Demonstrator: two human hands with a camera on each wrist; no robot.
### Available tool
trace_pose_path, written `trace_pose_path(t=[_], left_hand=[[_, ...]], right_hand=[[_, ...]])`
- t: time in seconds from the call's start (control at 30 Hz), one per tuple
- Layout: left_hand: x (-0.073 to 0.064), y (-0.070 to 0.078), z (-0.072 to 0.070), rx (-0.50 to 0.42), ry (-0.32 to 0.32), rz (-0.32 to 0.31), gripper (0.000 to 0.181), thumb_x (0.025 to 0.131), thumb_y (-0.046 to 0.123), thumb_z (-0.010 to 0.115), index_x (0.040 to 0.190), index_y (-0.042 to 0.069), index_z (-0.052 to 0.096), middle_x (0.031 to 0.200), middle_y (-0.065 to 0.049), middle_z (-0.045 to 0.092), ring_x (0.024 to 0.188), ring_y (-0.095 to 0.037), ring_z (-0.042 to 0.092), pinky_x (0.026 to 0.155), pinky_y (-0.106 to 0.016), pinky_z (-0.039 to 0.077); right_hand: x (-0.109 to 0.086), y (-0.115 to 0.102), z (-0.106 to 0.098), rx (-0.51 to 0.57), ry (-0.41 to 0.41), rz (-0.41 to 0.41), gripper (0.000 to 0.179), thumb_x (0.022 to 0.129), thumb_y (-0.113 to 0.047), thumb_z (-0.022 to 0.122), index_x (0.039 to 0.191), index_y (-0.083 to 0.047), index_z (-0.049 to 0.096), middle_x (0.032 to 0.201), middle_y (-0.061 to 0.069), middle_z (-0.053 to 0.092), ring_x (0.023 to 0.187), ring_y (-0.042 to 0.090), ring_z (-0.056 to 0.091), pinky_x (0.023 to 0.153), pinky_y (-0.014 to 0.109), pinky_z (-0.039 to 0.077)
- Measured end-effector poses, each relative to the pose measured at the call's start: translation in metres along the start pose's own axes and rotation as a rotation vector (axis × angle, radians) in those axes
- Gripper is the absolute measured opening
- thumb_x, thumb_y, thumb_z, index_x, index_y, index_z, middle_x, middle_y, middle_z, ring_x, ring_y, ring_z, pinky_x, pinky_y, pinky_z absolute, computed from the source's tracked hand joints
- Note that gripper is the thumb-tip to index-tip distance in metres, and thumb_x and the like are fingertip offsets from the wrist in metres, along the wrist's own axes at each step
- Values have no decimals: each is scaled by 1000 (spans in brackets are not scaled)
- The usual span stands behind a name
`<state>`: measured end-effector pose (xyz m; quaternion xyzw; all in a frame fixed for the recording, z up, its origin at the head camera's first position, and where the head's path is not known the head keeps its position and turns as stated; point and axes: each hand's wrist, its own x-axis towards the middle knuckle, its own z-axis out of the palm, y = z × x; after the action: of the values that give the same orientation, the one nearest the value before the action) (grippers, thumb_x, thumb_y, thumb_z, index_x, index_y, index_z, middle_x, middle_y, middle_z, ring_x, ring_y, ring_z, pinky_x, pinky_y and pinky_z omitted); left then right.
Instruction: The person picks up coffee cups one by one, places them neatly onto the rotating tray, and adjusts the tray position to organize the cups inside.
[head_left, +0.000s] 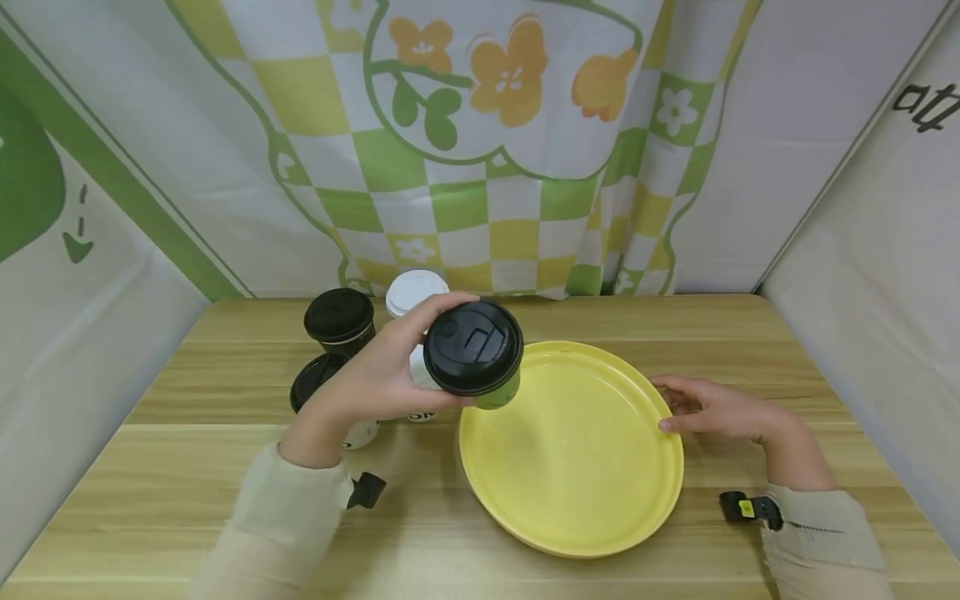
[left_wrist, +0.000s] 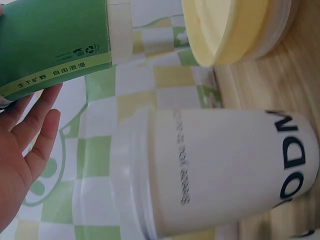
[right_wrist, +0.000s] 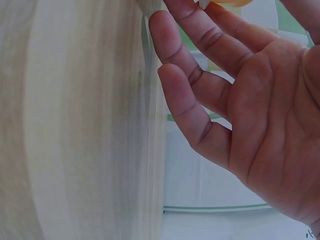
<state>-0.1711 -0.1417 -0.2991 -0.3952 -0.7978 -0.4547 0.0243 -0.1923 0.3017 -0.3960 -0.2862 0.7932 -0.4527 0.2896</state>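
My left hand (head_left: 378, 371) grips a green paper cup (head_left: 498, 393) by its upper part, just under the black lid (head_left: 474, 346). It is raised at the left rim of a round yellow tray (head_left: 577, 467) and overlaps that rim in the head view. In the left wrist view the green cup (left_wrist: 55, 42) shows its printed side, with fingers around it. My right hand (head_left: 720, 408) is at the tray's right side, thumb on the rim and the other fingers along the outer edge. In the right wrist view the fingers of the right hand (right_wrist: 250, 110) bend loosely.
Left of the tray stand several lidded cups: a black-lidded dark cup (head_left: 341, 317), another with a black lid (head_left: 311, 379), and a white-lidded one (head_left: 415, 290). A white cup with dark lettering (left_wrist: 220, 165) is close below the left hand. A patterned curtain (head_left: 480, 200) hangs behind the wooden table (head_left: 225, 500).
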Motion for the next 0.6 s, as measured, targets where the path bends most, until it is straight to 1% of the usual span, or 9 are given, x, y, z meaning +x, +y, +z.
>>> trace_pose_path(t=[0.1, 0.2, 0.37, 0.43, 0.6], left_hand=[[1, -1, 6, -11, -21, 2, 94, 68, 20, 93, 146, 25, 40, 140, 5, 53, 127, -14, 53, 110, -45, 41], [3, -3, 12, -20, -40, 27, 94, 68, 20, 93, 146, 23, 41, 141, 5, 53, 129, -14, 52, 113, -43, 38], [6, -3, 23, -19, -77, 52, 94, 68, 21, 92, 146, 19, 40, 141, 2, 54, 130, -15, 51, 113, -43, 39], [6, -3, 28, -8, -88, 55, 95, 68, 22, 93, 147, 20, 40, 140, 3, 54, 129, -14, 52, 112, -42, 40], [10, -3, 39, -10, -113, 85, 94, 68, 24, 93, 146, 19, 41, 140, 2, 55, 130, -15, 51, 113, -41, 40]], right_hand=[[0, 0, 0, 7, -2, 5, 62, 99, -10, 59, 148, 13, 27, 129, 31, 59, 107, 8, 65, 88, 22, 53], [0, 0, 0, 17, -5, 9, 63, 99, -10, 58, 148, 13, 26, 130, 31, 58, 108, 8, 65, 88, 22, 53], [-1, 0, 0, 26, -7, 14, 63, 100, -10, 58, 149, 13, 25, 130, 31, 58, 109, 9, 65, 89, 23, 53], [-2, -1, 0, 25, -6, 16, 63, 100, -10, 58, 149, 13, 25, 130, 31, 58, 109, 8, 65, 89, 23, 53], [-2, -1, 0, 9, 2, 25, 63, 99, -10, 58, 149, 12, 26, 130, 30, 59, 107, 7, 65, 87, 23, 53]])
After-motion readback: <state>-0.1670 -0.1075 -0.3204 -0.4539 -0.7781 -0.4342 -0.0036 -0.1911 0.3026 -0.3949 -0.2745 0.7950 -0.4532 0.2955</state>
